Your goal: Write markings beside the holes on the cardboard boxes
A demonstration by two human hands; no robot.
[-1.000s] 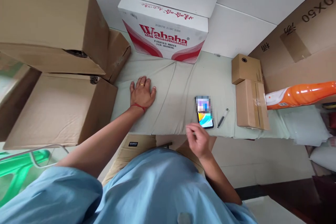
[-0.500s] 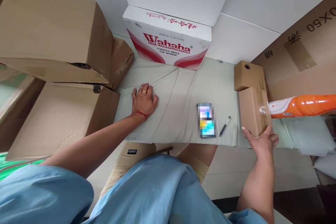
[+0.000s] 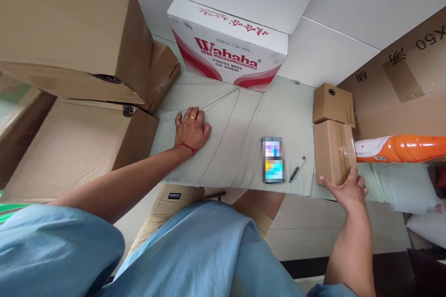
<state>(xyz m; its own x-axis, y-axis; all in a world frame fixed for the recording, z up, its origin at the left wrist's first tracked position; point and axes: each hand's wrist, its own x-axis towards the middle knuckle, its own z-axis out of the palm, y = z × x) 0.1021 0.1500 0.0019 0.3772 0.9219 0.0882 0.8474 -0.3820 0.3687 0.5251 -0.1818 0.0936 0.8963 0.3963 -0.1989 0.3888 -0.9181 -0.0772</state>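
Note:
My left hand (image 3: 193, 128) lies palm down on the cloth-covered table (image 3: 223, 148), fingers spread and nothing under them that I can see. A ring and a red cord bracelet are on it. At the right, my right hand (image 3: 346, 189) grips the near end of a taped cardboard box (image 3: 329, 153), thumb at the left corner and fingers along the right side. A smaller cardboard box (image 3: 332, 104) stands right behind it. Between my hands lie a phone (image 3: 273, 160) with a blurred screen and a pen (image 3: 298, 170).
A white and red Wahaha water carton (image 3: 228, 51) stands against the back wall. Large cardboard boxes (image 3: 62, 23) are stacked at the left. An orange bottle (image 3: 411, 147) lies at the right, beside a big carton (image 3: 400, 83) and clear plastic wrap (image 3: 407, 190).
The taped box has shifted slightly left against the smaller box behind it, my right hand still at its near end. My left hand stays flat. The view has tilted a little.

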